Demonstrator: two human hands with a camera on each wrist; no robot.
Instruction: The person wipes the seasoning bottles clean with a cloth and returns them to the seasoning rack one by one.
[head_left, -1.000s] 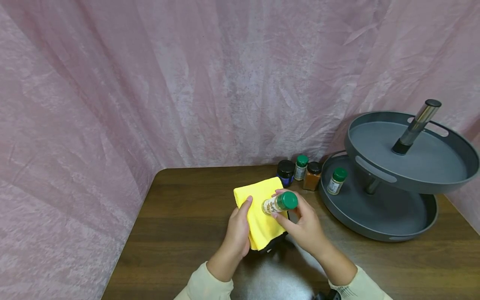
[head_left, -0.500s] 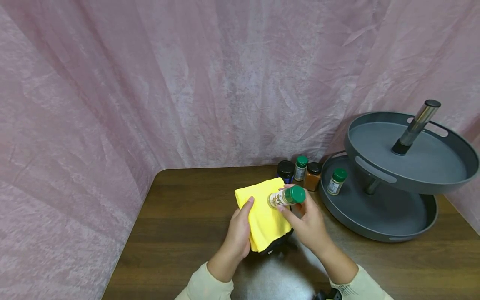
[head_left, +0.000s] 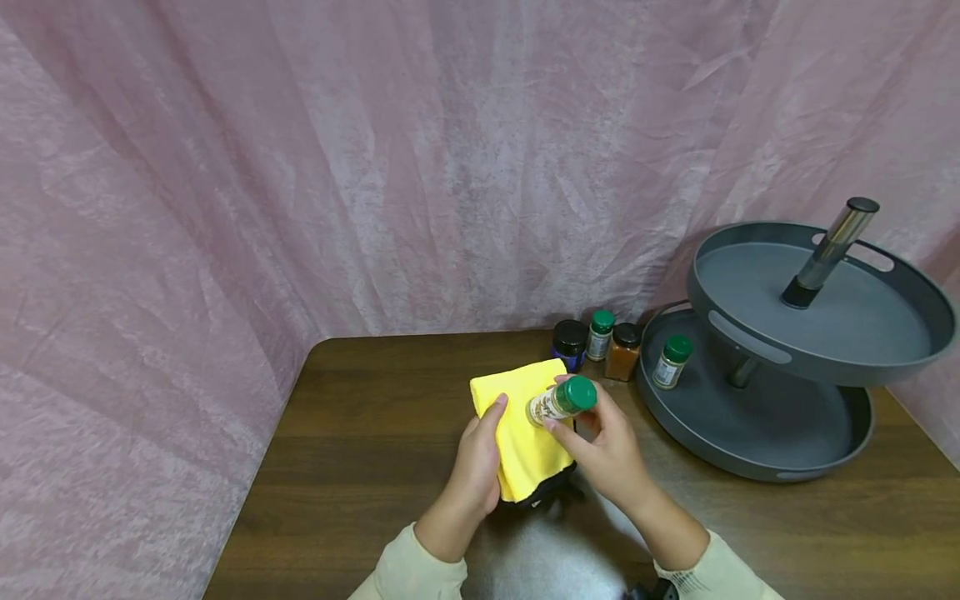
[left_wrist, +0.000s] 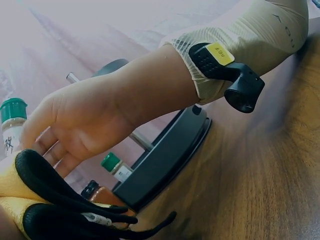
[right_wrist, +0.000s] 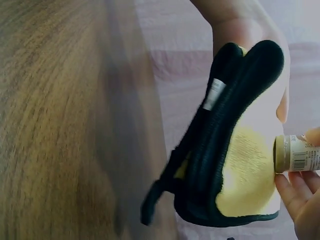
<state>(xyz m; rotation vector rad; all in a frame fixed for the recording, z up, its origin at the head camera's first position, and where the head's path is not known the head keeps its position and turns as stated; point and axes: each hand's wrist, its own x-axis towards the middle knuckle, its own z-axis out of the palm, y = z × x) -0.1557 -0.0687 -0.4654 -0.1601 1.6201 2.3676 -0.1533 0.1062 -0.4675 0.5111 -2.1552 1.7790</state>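
My left hand [head_left: 480,458] grips a folded yellow cloth [head_left: 517,450] with black edging, thumb on top, held above the table. In my right hand [head_left: 611,446] a spice bottle [head_left: 551,406] with a green cap is pinched between thumb and fingers. It lies tilted over the cloth, cap toward the right. The right wrist view has the bottle's base [right_wrist: 281,154] right at the cloth's yellow face [right_wrist: 250,170]. The left wrist view shows the cloth's black-edged folds [left_wrist: 55,180] below my right hand, with the green cap [left_wrist: 13,109] at the left edge.
Behind the cloth stand a dark-lidded jar [head_left: 570,343], a green-capped bottle [head_left: 599,335] and an orange-brown jar [head_left: 623,352]. To the right is a grey two-tier round tray [head_left: 757,442], with another green-capped bottle [head_left: 672,362] on its lower tier. A pink curtain [head_left: 465,167] hangs behind the table.
My right hand slid the bottle up and rightward over the cloth, then back down and left. The cloth's right side shifted along with it; my left hand stayed nearly still.
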